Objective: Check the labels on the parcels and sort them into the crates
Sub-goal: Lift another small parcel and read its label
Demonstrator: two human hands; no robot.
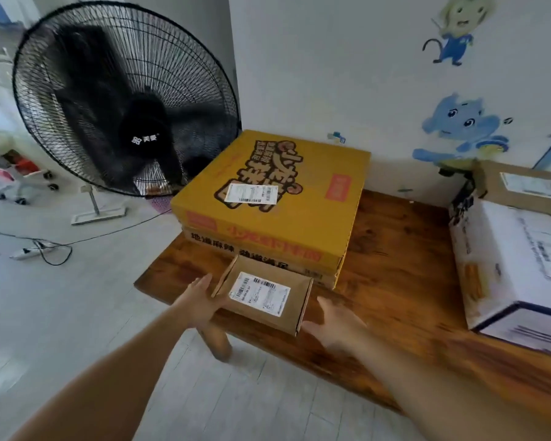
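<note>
Both grips spread, left hand [201, 300] touching the small brown cardboard parcel [298, 302], right hand [334, 323] just beside it, so clamp both ends evenly, white label [260, 292] up.

The left hand [200, 301] touches the small parcel [263, 296]; the right hand [335, 323] hovers beside.

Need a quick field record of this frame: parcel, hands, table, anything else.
target: small brown parcel, on table near edge, in front of yellow boxes
label: white, facing up, text unreadable
left hand: straight fingers against parcel's left end
right hand: open, blurred, beside parcel's right end; contact unclear
other parcels: white box at right, brown box on top
crates: none visible
floor: fan at left
</note>
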